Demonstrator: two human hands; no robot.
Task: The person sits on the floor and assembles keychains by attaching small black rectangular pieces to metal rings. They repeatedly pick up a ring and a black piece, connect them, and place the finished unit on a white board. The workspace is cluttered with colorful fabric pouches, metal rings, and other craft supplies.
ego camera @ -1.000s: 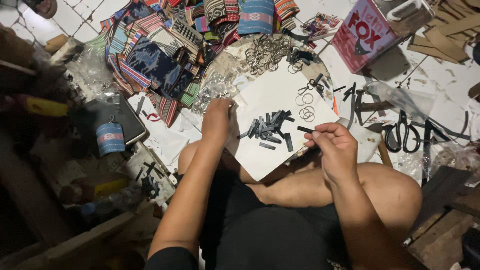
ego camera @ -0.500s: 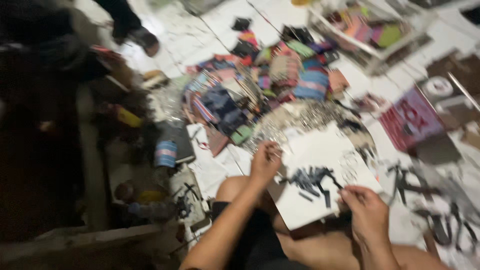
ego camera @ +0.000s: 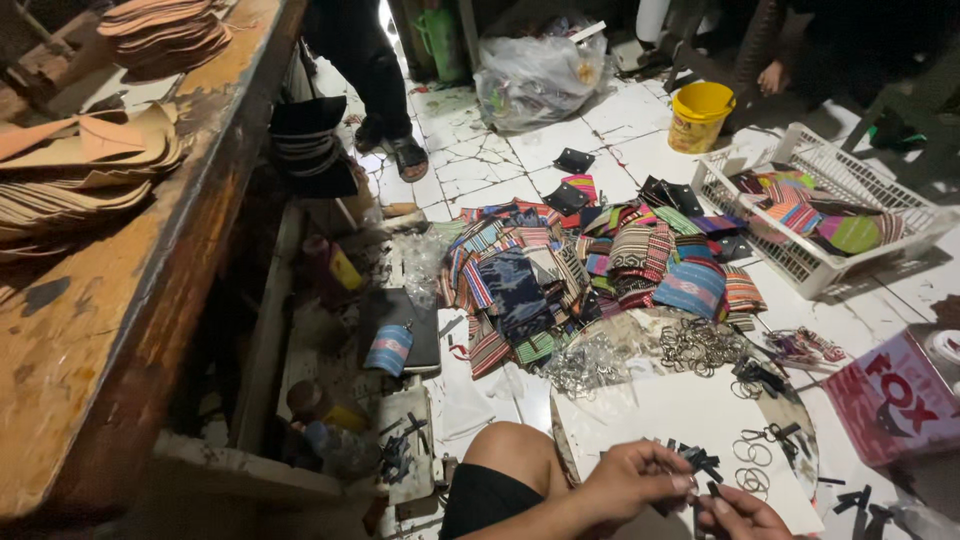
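White cracked floor tiles (ego camera: 520, 150) run from the near edge to the far wall, littered with small goods. At the near bottom of the view, the left hand (ego camera: 632, 480) has its fingertips pressed together around a small black strap piece (ego camera: 700, 462), and the right hand (ego camera: 742, 516), only partly in view, meets it just beside that piece; whether its fingers are closed on anything cannot be told. Both hands hover over a white board (ego camera: 660, 410) that lies across the person's lap, next to a bare knee (ego camera: 510, 450). On the board's right part lie a few metal rings (ego camera: 752, 455), and just beyond its far edge sits a heap of key rings (ego camera: 700, 345). Farther off, a big pile of striped woven pouches (ego camera: 600, 260) spreads over the floor. To the right of the pile stands a white plastic basket (ego camera: 800, 262) holding more colourful pieces, and near right is a red box (ego camera: 900, 405). A yellow bucket (ego camera: 702, 115) stands at the far side, with a clear plastic bag (ego camera: 540, 75) to its left. Another person's sandalled foot (ego camera: 405, 155) stands far left of the bag. Along the left runs a worn wooden worktop (ego camera: 130, 300) carrying stacks of tan cut-outs (ego camera: 80, 170).
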